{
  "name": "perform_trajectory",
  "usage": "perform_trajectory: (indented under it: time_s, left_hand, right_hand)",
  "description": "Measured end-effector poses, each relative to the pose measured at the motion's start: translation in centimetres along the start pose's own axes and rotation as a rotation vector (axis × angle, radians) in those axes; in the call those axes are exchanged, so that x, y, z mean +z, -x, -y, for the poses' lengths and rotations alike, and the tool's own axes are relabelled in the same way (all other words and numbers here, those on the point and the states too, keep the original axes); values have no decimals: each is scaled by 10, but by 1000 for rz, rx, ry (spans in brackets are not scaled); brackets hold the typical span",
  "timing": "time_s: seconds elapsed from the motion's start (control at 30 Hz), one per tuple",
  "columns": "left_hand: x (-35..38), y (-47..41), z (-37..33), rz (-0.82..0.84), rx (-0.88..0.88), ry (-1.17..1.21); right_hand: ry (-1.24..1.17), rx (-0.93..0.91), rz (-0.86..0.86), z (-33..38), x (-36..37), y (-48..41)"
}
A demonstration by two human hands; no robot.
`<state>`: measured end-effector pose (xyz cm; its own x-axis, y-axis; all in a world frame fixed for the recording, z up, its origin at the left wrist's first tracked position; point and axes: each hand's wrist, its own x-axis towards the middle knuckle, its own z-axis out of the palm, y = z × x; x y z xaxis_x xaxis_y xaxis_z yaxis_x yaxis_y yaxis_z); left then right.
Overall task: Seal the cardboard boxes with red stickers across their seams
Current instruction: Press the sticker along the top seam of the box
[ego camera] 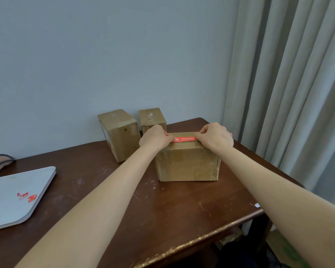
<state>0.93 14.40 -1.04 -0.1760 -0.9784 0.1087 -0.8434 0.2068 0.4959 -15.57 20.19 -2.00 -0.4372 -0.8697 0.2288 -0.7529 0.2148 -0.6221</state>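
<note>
Chipped near edge of the tabletop (162, 213), my left grip (156, 139) and right grip (215, 139) pinching ends of the red sticker (184, 139) atop the near box (188, 165), two far boxes (120, 136) by the far edge

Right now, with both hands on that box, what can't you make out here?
Head view, red paper sticker: both ends covered by the left hand and right hand; white print too small.
Head view, nearest brown cardboard box: top seam hidden beneath sticker and hands.
Head view, small rear cardboard box: lower front behind the left hand.
</note>
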Motion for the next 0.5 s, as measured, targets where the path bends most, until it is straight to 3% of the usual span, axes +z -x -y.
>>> perform_trajectory:
  time_s: [0.5]
  left_hand:
    - [3,0,-3,2,-48,-79]
  right_hand:
    - [65,33,24,4,-2,3]
